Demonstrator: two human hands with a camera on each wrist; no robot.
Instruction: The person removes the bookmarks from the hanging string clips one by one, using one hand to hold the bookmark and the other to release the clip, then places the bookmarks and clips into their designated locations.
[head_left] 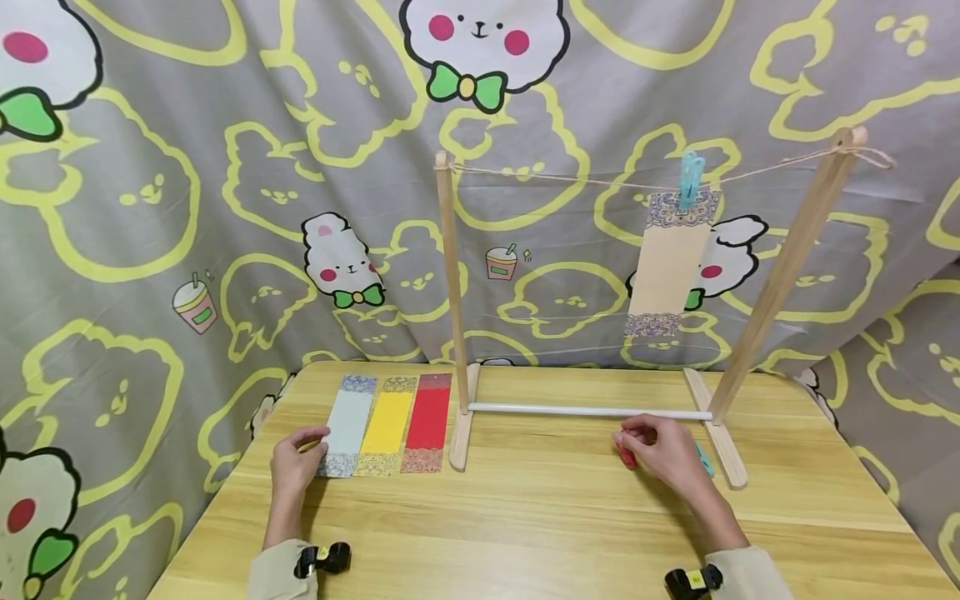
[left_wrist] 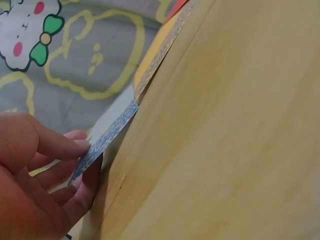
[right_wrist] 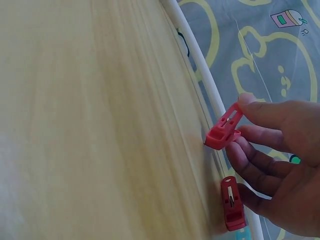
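My left hand (head_left: 295,467) pinches the near left edge of a pale blue card (head_left: 350,421) with patterned ends. In the left wrist view, the thumb is above that card (left_wrist: 111,122) and fingers are beneath, with its edge raised off the table. A yellow card (head_left: 386,422) and a red card (head_left: 428,419) lie beside it. At the right, my right hand (head_left: 663,454) pinches a red clothespin (right_wrist: 224,131) by its handle end. Another red clothespin (right_wrist: 233,205) lies on the table by the lower fingers. A light blue clothespin (head_left: 704,459) is partly hidden behind the hand.
A wooden stand has a left post (head_left: 453,292), a right post (head_left: 783,275) and a white rod (head_left: 585,411) low between them. A string (head_left: 555,177) spans the tops. From it hangs a beige card (head_left: 671,271), clipped by a light blue clothespin (head_left: 690,179). A patterned curtain hangs behind.
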